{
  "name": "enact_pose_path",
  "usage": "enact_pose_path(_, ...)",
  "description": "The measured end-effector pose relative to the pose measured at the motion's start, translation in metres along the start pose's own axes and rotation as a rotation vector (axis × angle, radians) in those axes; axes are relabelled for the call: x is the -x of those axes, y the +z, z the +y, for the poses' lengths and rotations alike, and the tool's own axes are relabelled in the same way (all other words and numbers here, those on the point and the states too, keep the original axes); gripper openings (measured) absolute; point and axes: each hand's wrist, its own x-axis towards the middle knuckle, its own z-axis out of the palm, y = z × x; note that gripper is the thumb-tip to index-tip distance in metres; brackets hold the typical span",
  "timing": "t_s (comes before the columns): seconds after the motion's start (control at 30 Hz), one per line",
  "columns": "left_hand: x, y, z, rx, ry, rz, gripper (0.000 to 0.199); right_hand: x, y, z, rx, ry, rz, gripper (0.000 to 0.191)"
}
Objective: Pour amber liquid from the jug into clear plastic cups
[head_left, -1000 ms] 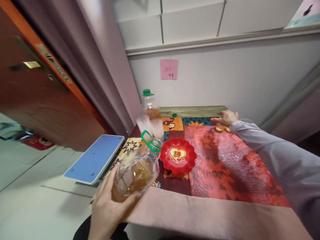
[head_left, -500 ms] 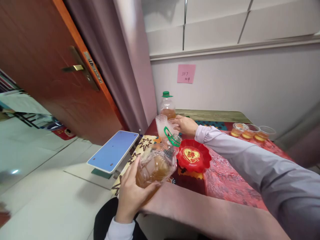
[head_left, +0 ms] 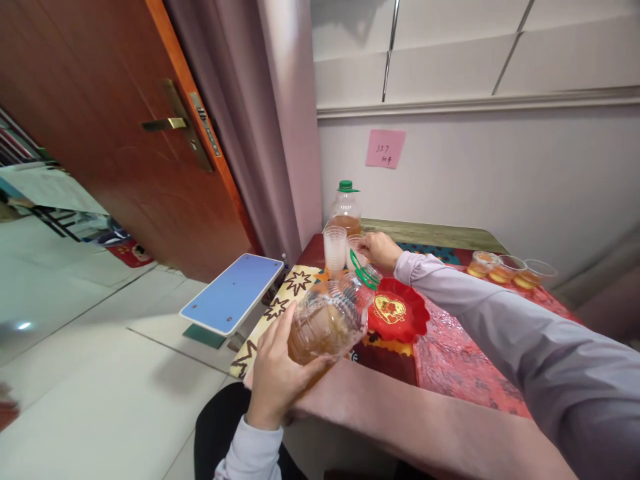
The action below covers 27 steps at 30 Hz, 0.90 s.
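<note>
My left hand (head_left: 283, 373) is wrapped round a large clear bottle (head_left: 327, 327) of amber liquid, tilted with its open neck and green ring toward the upper right. Beyond it stand stacks of clear plastic cups (head_left: 335, 248). My right hand (head_left: 381, 250) has its fingers pressed together at the rim of the right-hand stack; that stack is partly hidden by the bottle neck. A red scalloped plate (head_left: 417, 313) with a gold heart lies right of the tilted bottle. Behind the cups a second bottle (head_left: 345, 212) with a green cap stands upright.
Three clear cups (head_left: 505, 268) with yellow-orange contents stand at the table's right. A blue-topped stool (head_left: 233, 293) is left of the table (head_left: 465, 353). A brown door (head_left: 125, 133) and a curtain (head_left: 230, 120) are at the left, with a pink note (head_left: 385, 149) on the wall.
The view has shifted slightly, so most things appear further right. My left hand still holds the tilted bottle, and my right hand remains at the cup stack.
</note>
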Motion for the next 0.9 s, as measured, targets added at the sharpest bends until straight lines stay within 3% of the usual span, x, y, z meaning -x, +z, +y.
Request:
enact_pose_path(0.3, -0.001, -0.001, 0.002, -0.004, 0.013, 0.021, 0.112, -0.003, -0.001, 0.001, -0.027, 0.042, 0.030, 0.025)
enact_pose_path(0.5, -0.003, 0.001, 0.004, -0.014, 0.022, -0.006, 0.113, -0.003, 0.002, 0.004, -0.081, 0.069, 0.113, 0.007)
enact_pose_path(0.7, -0.003, 0.001, 0.004, -0.009, 0.019, 0.002, 0.112, 0.007, -0.012, 0.009, -0.137, 0.094, 0.280, 0.012)
enact_pose_path(0.8, -0.003, 0.001, 0.002, 0.005, 0.008, 0.004, 0.112, 0.028, -0.021, 0.020, -0.208, 0.080, 0.481, 0.012)
enact_pose_path(0.9, -0.003, 0.000, 0.001, 0.027, -0.002, 0.001, 0.111, 0.061, -0.015, 0.029, -0.275, 0.025, 0.622, 0.013)
